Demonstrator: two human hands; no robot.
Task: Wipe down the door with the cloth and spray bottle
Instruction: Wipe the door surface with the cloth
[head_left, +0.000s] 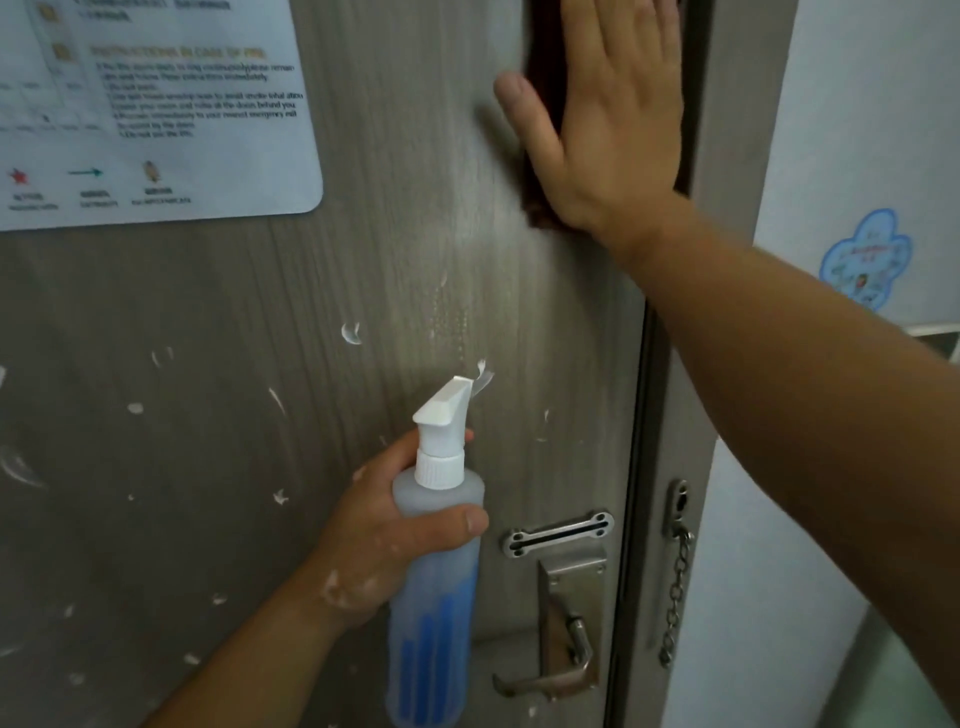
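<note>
Two bare hands at a grey wood-grain door (322, 322): the right hand (613, 130) lies flat high above the lever handle (556, 675), its fingers (628, 36) straight and held close together with the thumb spread wide, pressing a dark cloth (543, 41) against the door near its closing edge. The left hand (379, 535) grips a translucent spray bottle (436, 582) (blue showing in its lower part) just left of the handle. Its thumb is curled across the front and its fingers are wrapped behind, and the white nozzle points up and to the right at the door. Fine droplets and white flecks show on the door above and left of the handle. A printed notice (156, 104) is fixed far up and left of the handle; a security chain (675, 587) hangs from the frame just to the handle's right.
</note>
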